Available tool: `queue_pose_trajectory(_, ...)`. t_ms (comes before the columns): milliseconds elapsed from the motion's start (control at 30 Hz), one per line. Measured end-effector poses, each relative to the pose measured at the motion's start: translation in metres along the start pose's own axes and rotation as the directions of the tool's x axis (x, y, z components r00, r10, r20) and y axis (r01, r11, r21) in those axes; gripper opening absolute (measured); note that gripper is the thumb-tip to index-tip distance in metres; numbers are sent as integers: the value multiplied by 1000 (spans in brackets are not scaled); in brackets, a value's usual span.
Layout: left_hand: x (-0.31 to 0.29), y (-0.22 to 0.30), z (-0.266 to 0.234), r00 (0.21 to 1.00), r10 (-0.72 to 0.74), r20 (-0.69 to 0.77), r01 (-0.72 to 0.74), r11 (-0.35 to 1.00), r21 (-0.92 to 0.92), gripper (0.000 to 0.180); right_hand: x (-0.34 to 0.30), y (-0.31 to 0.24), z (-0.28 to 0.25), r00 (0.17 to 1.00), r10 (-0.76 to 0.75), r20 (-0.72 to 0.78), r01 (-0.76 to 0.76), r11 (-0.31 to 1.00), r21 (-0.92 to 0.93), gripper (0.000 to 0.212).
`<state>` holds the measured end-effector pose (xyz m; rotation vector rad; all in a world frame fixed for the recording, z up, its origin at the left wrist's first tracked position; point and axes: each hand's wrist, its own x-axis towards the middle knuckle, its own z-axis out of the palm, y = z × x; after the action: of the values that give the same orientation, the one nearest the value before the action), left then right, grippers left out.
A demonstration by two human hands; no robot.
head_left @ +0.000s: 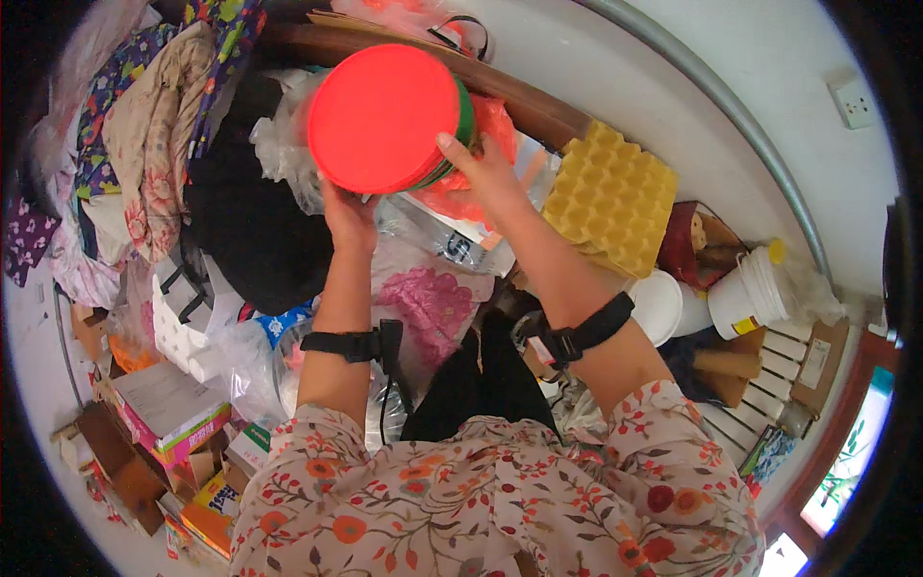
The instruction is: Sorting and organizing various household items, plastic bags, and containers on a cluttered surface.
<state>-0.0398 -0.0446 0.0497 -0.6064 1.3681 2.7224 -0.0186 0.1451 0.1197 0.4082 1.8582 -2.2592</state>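
Both my hands hold up a round, red-topped plastic tub (385,120) with green sides, tilted so its flat top faces me. Along its right edge, green and red bands show; whether it is one tub or several stacked pieces I cannot tell. My left hand (351,219) supports it from below, its fingers mostly hidden behind. My right hand (488,178) grips the right side, thumb on the rim and fingers behind. Crumpled clear plastic bags (286,144) lie just left of the tub, and a red plastic bag (495,125) shows behind my right hand.
Yellow egg trays (615,197) are stacked to the right, near white buckets (750,298) and a white radiator (769,385). Clothes and cloth (154,125) pile up at the left. Cardboard boxes (173,409) crowd the lower left. A grey pipe (711,91) runs along the wall.
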Motion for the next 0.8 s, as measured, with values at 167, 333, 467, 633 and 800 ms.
queue_pose_trajectory(167,-17,21,15,999,18,32,-22,993,120,63,-3,-24,11,990,143,17,-144,979,144,65)
queue_pose_trajectory(333,-32,43,28,994,111,6,-109,961,256,66,-8,-28,14,960,242,137,-266,945,190,60)
queue_pose_trajectory(467,-15,48,29,995,50,82,-84,866,493,67,10,-5,21,909,407,89,-415,864,284,57)
queue_pose_trajectory(633,18,37,34,992,49,119,-107,828,550,59,29,2,18,942,303,147,-335,888,315,66)
queue_pose_trajectory(800,43,42,31,1000,7,6,-9,876,483,60,40,8,33,947,286,143,-312,925,216,74)
